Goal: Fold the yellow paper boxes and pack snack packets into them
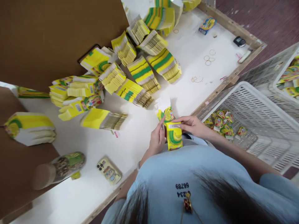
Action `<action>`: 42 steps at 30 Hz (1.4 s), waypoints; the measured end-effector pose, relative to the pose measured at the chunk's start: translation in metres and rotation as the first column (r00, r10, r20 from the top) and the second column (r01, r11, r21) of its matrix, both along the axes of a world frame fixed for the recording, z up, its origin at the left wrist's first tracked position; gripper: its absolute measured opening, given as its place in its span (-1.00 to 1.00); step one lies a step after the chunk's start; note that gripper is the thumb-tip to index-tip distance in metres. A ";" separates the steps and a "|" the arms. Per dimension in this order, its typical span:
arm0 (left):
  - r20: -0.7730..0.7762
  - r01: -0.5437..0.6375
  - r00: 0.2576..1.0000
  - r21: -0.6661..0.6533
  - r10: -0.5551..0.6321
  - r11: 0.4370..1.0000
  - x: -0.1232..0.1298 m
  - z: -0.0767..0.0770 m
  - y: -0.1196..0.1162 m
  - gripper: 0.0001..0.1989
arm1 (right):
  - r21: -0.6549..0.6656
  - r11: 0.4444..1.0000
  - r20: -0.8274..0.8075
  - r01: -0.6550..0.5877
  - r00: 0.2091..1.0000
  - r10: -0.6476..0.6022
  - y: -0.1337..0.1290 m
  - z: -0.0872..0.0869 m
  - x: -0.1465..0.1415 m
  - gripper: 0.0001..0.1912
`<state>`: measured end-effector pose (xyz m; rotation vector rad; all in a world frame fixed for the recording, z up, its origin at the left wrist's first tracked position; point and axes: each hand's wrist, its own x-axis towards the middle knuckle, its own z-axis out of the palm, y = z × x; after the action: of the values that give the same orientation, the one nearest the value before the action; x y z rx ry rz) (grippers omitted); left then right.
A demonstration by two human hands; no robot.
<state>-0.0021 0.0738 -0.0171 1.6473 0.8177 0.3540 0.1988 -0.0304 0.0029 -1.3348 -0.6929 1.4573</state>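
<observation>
My left hand (158, 138) is at the table's near edge, its fingers closed on the left side of a yellow and green carton (174, 137). From the right, my right hand (190, 125) pinches the top of the same carton, beside its barcode strip. Just beyond my fingers lies another yellow carton (164, 112) with white open flaps. Bundles of flat yellow and green cartons (142, 74) are spread over the white table further back. More bundles (104, 119) lie to the left.
A white crate (254, 102) holding small filled boxes stands right of the table. A phone (109, 169) and a jar (63, 168) lie at the left. Rubber bands (207, 60), a blue box (207, 25) and a black object (239, 41) lie at the back right.
</observation>
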 end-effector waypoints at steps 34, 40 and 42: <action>0.373 0.234 0.901 0.006 -0.219 0.972 0.010 -0.023 -0.006 -0.25 | 0.401 0.901 0.603 0.165 0.693 -0.395 0.026 0.004 -0.049 -0.47; 0.255 0.005 0.966 -0.192 0.045 0.981 0.006 -0.018 -0.012 -0.34 | 0.314 0.906 0.532 0.285 0.737 -0.417 0.026 0.002 -0.049 -0.55; 0.227 -0.032 0.970 -0.234 0.087 0.972 0.007 -0.018 -0.014 -0.34 | 0.288 0.894 0.493 0.342 0.748 -0.445 0.026 -0.001 -0.053 -0.60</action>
<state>0.0045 0.0596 -0.0350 1.3378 0.7012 0.4708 0.1462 -0.0048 0.0023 -1.6519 -0.8176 0.6402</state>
